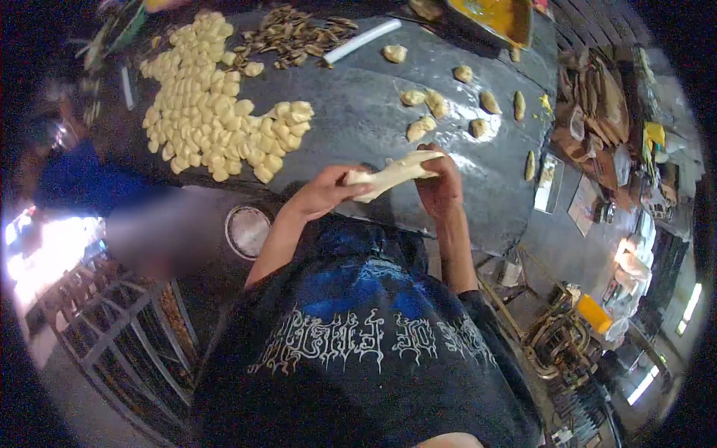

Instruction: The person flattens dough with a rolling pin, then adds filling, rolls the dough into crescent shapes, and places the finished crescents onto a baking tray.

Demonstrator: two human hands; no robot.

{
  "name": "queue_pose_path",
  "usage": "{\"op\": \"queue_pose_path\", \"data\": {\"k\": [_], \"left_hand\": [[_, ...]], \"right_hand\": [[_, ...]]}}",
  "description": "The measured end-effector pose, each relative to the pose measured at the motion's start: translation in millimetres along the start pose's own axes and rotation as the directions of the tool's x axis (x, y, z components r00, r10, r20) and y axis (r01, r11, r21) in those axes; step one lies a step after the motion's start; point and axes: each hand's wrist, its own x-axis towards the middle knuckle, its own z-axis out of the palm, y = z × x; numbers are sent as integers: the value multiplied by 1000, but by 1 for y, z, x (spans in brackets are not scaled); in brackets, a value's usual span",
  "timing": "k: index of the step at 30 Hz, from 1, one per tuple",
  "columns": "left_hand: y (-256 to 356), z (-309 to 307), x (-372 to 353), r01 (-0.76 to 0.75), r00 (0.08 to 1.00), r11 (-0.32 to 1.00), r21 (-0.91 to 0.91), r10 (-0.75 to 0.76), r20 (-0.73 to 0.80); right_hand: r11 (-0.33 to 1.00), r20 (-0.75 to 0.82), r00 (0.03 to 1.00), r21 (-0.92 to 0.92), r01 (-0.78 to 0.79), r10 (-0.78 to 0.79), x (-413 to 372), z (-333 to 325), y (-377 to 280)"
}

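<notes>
Between my two hands a piece of pale dough (392,176) is stretched out above the near edge of the dark table. My left hand (328,193) grips its left end, fingers wrapped round it. The right end is pinched in my right hand (442,183). Several small dough lumps (420,128) lie on the table just beyond, some rounded and some longer. On the left a large cluster of dough balls (216,112) is packed close together.
Behind the balls lies a heap of thin brown pieces (295,36), beside a white rod (364,42). A tray with orange-yellow contents (493,19) stands at the far right. Another person in a blue sleeve (89,179) is at the left. A round white lid (249,232) sits below the table edge.
</notes>
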Motion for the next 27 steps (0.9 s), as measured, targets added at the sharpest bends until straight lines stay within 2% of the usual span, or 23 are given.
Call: {"op": "queue_pose_path", "data": {"k": [1, 4, 5, 7, 9, 10, 11, 13, 14, 15, 16, 18, 20, 22, 23, 25, 26, 27], "left_hand": [[0, 13, -9, 67, 998, 997, -27, -68, -15], [-13, 22, -22, -111, 974, 933, 342, 33, 225], [-20, 22, -28, -80, 967, 970, 230, 20, 252], [-36, 24, -37, -17, 955, 1000, -4, 17, 297], [-50, 30, -43, -81, 989, 963, -255, 110, 99], [-55, 30, -44, -133, 990, 920, -369, 139, -9], [-63, 28, -37, -251, 968, 918, -306, 233, -95], [-52, 42, -27, -352, 905, 900, -259, 256, -341], [-45, 47, -21, -401, 849, 887, -229, 266, -456], [-38, 46, -14, -406, 814, 901, -155, 280, -509], [-35, 46, -11, -375, 797, 924, -69, 283, -533], [-20, 40, -1, -304, 756, 947, 101, 304, -579], [-11, 39, 11, -350, 737, 937, 20, 289, -611], [-8, 31, 21, -356, 752, 934, -30, 267, -603], [1, 26, 19, -252, 806, 964, 84, 257, -533], [25, 19, 24, -206, 904, 963, -174, 120, -409], [36, 12, 27, -167, 943, 940, -297, 64, -327], [44, 1, 26, -276, 957, 873, -403, 211, -198]], "right_hand": [[999, 48, 998, 35, 40, -42, -10, -8, -14], [965, -197, 977, 226, 131, -86, -41, -10, -79], [951, -23, 984, 255, 175, -175, -44, -29, -111], [906, 234, 891, 271, 324, -389, -55, -18, -175], [819, 447, 687, 276, 504, -573, -58, -10, -219], [808, 514, 627, 303, 506, -585, -31, -23, -233], [799, 576, 562, 331, 503, -593, -5, -35, -247], [830, 471, 726, 27, 557, -502, 64, -47, -226], [679, 324, 834, -483, 552, -447, 103, -59, -190], [389, 166, 911, -864, 318, -376, 142, -72, -154], [-164, -30, 924, -981, -100, -381, 176, -90, -122], [184, 19, 865, -975, 128, -501, 118, -41, -85], [303, 74, 858, -917, 259, -508, 92, -8, -52], [401, 283, 935, -847, 349, -215, 52, 37, -31], [351, 346, 917, -848, 397, -200, 45, 48, -30], [253, 455, 876, -839, 483, -163, 39, 70, -33], [228, 407, 895, -868, 441, -179, 37, 86, -53], [199, 362, 912, -895, 398, -194, 38, 95, -76]]}}
